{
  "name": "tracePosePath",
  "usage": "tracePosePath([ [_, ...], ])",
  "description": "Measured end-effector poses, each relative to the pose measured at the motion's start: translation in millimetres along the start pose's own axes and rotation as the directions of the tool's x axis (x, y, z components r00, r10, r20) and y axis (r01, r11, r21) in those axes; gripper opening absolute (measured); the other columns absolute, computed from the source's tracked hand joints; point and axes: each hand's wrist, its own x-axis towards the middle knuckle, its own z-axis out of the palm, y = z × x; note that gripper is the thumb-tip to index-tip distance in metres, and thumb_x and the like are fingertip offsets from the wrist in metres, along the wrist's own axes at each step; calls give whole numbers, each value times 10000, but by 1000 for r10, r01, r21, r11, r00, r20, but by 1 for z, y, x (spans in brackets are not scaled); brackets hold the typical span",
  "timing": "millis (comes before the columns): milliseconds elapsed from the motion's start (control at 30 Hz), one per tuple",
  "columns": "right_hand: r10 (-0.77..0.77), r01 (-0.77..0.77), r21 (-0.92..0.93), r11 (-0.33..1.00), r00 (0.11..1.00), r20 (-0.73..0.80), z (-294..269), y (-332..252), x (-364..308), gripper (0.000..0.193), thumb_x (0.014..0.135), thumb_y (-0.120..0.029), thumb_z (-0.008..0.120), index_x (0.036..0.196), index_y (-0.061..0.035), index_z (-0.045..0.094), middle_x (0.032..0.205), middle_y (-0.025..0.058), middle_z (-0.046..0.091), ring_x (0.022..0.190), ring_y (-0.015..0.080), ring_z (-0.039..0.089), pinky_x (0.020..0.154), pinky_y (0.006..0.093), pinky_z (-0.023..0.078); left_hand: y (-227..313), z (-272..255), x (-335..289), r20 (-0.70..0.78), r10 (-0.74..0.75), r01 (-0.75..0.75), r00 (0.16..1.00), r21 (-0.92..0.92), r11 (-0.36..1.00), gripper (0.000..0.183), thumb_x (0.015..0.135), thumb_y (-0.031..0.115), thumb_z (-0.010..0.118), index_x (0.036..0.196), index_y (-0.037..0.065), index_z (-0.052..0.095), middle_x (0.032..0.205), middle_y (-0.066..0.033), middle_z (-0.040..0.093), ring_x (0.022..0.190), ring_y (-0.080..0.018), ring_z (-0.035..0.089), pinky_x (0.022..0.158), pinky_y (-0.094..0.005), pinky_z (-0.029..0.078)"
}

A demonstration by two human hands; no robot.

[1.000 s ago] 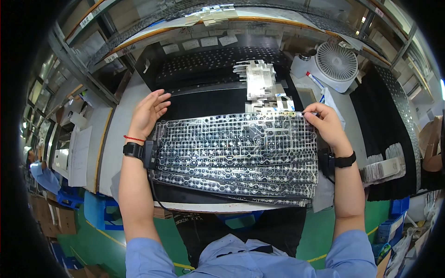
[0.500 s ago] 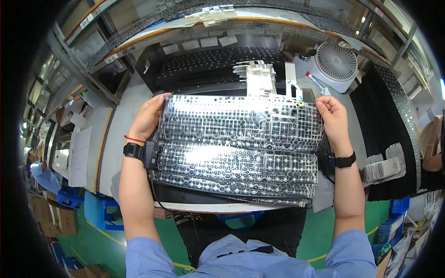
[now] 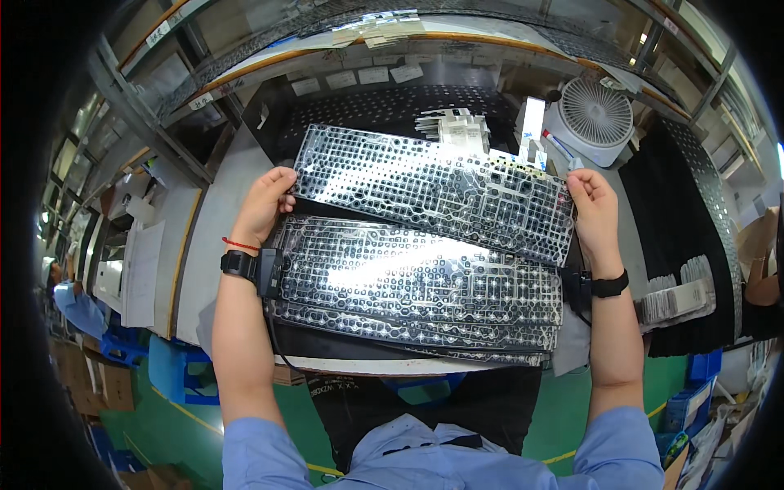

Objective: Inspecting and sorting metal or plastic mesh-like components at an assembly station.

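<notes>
A clear keyboard membrane sheet [image 3: 433, 192] with dark dots and silvery traces spans the space between my hands, tilted so its left end lies farther away than its right. My left hand [image 3: 268, 198] pinches its left edge. The right edge is between the thumb and fingers of my right hand [image 3: 594, 208]. Nearer to me, a stack of similar membrane sheets [image 3: 416, 282] lies fanned on the table. A white tail [image 3: 532, 121] stands up at the held sheet's far edge, towards the right.
Beyond the held sheet sits a pile of white strips [image 3: 461, 131]. A white fan [image 3: 596, 114] and a red-capped marker [image 3: 559, 145] are at the back right. More white strips [image 3: 678, 296] rest on black sheets [image 3: 670, 220] to the right. A shelf [image 3: 490, 51] crosses the back.
The held sheet's left end has swung away from me, so the sheet now slants and more of the stack shows. Both hands keep their grip; the right has barely moved.
</notes>
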Motion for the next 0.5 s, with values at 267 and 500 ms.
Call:
tracePosePath([
  [267, 95, -95, 26, 995, 995, 5, 11, -17, -4, 187, 993, -191, 576, 1042, -18, 624, 763, -51, 607, 578, -11, 473, 506, 161, 349, -5, -5, 2, -11, 78, -79, 997, -105, 991, 123, 998, 240, 564, 986, 119, 584, 748, 79, 518, 633, -22, 496, 580, -183, 395],
  [500, 173, -171, -35, 985, 980, 101, 10, -14, -4, 182, 996, -234, 573, 903, -86, 622, 662, -94, 561, 537, -27, 440, 482, 150, 316, -2, -1, 1, 2, 68, -67, 998, -152, 986, 120, 1005, 230, 550, 984, 115, 575, 769, 81, 504, 661, -17, 493, 602, -185, 390],
])
